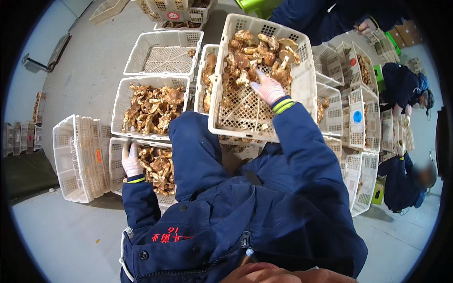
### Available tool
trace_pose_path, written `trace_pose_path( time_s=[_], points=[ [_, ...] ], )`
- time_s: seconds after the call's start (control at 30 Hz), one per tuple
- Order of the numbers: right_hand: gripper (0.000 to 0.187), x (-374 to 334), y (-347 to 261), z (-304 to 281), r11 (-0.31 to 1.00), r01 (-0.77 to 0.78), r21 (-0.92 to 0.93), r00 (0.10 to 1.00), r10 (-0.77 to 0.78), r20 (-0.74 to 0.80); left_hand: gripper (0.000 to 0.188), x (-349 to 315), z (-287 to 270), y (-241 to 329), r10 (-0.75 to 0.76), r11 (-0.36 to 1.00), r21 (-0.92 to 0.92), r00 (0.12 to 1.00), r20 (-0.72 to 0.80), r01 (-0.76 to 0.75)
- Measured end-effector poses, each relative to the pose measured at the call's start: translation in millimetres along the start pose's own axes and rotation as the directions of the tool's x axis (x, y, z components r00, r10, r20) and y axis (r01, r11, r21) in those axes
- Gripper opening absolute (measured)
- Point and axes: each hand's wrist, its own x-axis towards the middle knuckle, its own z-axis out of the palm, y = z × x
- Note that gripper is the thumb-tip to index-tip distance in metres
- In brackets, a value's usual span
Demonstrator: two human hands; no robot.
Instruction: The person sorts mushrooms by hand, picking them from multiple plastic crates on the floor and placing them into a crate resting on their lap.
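A white plastic crate (309,89) sits tilted in front of me, with brown mushrooms (241,60) heaped in its far half and bare mesh in the near half. My right hand (270,89), in a pale glove with greyish fingertips, reaches into it; thumb and forefinger are apart beside the mushrooms, and the other fingers are partly hidden. To my left, my left hand (131,161), also gloved, is at the left side of a lower crate (115,148) of mushrooms (158,170). Its fingers stretch out near the rim, and I see nothing held in them.
Another mushroom-filled crate (118,106) stands beyond my left hand, and a crate (132,56) with one small mushroom behind that. Nested crates (78,160) stand at far left. More crates (357,113) line the right, where people (406,87) work. Another person (311,19) is at the top.
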Motion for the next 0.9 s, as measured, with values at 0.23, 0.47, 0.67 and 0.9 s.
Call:
trace_pose_path(
  time_s=[0.23,0.47,0.67,0.9],
  points=[
    [0.057,90,4,80,0.994,-0.100,-0.036,0.991,0.096,-0.098,0.029,-45,193,118,0.230,0.935,-0.354,0.757,0.612,0.003],
    [0.046,11,44,11,0.902,0.181,0.393,0.975,-0.112,-0.194,0.040,-44,270,45,0.358,0.929,-0.086,0.811,0.463,-0.361],
    [0.037,-71,18,18,0.289,0.529,0.798,0.849,-0.166,-0.502,0.041,-37,271,39,-0.062,0.752,-0.174,0.331,0.941,0.635],
    [0.034,-94,29,51,-0.020,0.230,0.973,0.973,-0.007,-0.230,0.030,-58,285,59,0.121,0.992,-0.109,0.616,0.779,-0.057]
  ],
)
